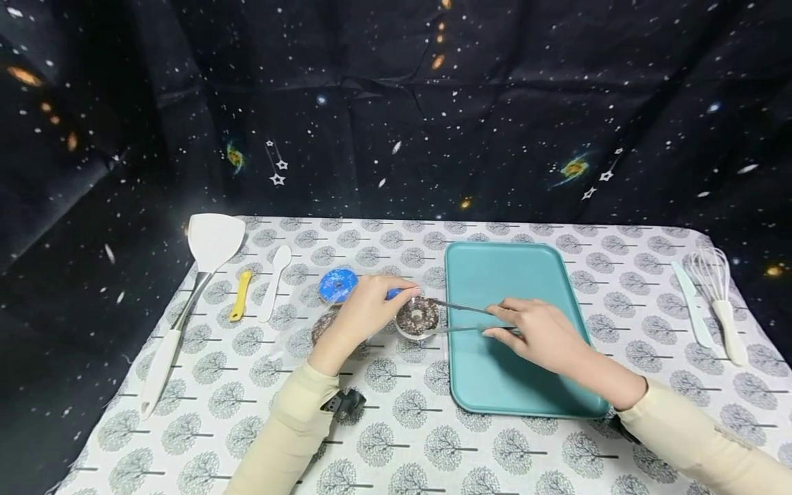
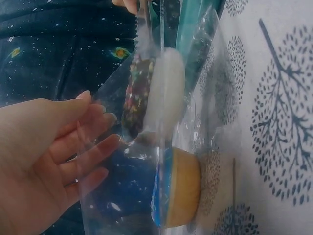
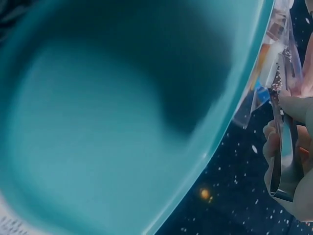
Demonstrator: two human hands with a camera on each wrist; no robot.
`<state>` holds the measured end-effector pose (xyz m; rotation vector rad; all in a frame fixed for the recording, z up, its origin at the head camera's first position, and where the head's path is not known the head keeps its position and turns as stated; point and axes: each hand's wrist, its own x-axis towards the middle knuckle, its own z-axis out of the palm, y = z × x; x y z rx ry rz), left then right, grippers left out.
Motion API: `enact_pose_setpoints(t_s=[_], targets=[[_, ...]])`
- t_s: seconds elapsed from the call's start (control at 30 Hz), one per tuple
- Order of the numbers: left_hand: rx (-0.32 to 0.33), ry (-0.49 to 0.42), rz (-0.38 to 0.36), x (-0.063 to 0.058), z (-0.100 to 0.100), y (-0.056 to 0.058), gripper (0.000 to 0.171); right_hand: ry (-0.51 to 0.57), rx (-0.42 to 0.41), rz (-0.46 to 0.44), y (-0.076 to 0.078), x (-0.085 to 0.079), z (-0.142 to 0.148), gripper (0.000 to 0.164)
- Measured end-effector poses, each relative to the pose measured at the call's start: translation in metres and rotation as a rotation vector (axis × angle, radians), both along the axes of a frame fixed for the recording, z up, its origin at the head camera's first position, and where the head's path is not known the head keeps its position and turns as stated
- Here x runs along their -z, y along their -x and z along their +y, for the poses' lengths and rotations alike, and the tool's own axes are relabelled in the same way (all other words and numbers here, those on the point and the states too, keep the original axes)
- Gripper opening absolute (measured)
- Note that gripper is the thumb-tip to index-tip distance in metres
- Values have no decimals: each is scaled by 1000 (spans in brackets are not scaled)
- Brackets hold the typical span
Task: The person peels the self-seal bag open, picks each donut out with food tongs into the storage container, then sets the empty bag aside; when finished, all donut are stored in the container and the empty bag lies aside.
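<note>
My left hand (image 1: pixel 365 313) pinches the edge of a clear plastic bag (image 2: pixel 115 169) between thumb and fingers. In my right hand (image 1: pixel 544 337) are metal tongs (image 3: pixel 288 161), their arms reaching left across a teal tray (image 1: pixel 504 275). The tong tips are around a chocolate doughnut (image 1: pixel 405 317) with sprinkles and a pale base, seen edge-on at the bag's mouth in the left wrist view. A blue-iced doughnut (image 1: pixel 337 282) lies in the bag. Another brown sprinkled doughnut (image 1: pixel 321 326) is partly hidden behind my left hand.
To the left lie a white spatula (image 1: pixel 213 240), a yellow utensil (image 1: pixel 240 295) and a white spoon (image 1: pixel 275 282). A pale green knife (image 1: pixel 691 302) and a whisk (image 1: pixel 720 302) lie at the right. A dark starry cloth (image 1: pixel 371 124) hangs behind the tree-print tablecloth (image 1: pixel 383 447).
</note>
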<state>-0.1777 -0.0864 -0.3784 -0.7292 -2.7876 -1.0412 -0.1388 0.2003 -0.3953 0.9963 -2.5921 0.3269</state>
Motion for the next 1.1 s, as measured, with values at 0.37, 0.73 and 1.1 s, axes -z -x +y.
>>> enact_pose_setpoints(t_s=[0.37,0.73,1.1], targets=[[0,-5,-13,-1,-1,-1,21,39,115,28,9,2,43,41],[-1,-3,20,-1,-2,0,24,24,299,8,27,3,57,41],[-10,-40,7,-1,-3,0,22,-20,398,-150,40,5,54,42]])
